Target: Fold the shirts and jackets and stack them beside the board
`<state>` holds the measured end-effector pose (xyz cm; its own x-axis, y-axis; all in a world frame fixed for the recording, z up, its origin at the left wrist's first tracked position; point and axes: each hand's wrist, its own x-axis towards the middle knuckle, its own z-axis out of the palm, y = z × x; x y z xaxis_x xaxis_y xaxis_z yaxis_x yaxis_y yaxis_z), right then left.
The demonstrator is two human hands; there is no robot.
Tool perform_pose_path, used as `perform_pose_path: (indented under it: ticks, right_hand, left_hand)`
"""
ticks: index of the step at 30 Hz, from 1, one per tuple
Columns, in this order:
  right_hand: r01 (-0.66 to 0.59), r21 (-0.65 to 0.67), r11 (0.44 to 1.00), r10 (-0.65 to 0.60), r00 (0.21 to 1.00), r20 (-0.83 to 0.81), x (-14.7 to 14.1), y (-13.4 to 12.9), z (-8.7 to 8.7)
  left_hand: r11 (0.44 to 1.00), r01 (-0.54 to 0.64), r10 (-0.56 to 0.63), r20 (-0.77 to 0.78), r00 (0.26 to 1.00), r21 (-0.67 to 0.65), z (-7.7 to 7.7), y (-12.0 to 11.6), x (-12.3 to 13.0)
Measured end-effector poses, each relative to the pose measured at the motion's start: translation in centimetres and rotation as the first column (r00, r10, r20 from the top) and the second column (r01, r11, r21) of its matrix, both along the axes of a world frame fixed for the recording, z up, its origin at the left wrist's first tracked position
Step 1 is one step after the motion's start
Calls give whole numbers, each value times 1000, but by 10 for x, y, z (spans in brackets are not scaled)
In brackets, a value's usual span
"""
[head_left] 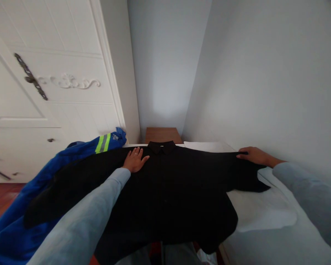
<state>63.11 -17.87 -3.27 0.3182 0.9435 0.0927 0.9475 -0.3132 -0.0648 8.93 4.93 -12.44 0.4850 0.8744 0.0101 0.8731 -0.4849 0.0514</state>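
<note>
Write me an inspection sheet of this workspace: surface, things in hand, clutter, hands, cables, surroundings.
Surface: pale surface, mostly hidden under the garments.
Things in hand: black shirt, spread out, collar at the far edge.
Clutter: blue garment with a yellow-and-grey band, partly under the shirt at left; white cloth partly under it at right.
Left hand: laid on the shirt beside the collar.
Right hand: gripping the upper edge of the sleeve on that side.
Cables: nothing seen.
Surroundings: white cabinet at left, grey walls, brown wooden piece beyond the collar, reddish floor.
</note>
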Motion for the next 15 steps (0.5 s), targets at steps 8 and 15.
perform_pose_path:
  ticks: [8,15]
  right_hand:
    - [67,-165,984,-41,987,154,24,41,38]
    - [176,-321,930,-134,980,147,9,59,-7]
  left_hand:
    - [1000,6,-7,20,1000,3,-1,12,4]
    - [1000,1,-1,16,1000,-23,-3,21,3]
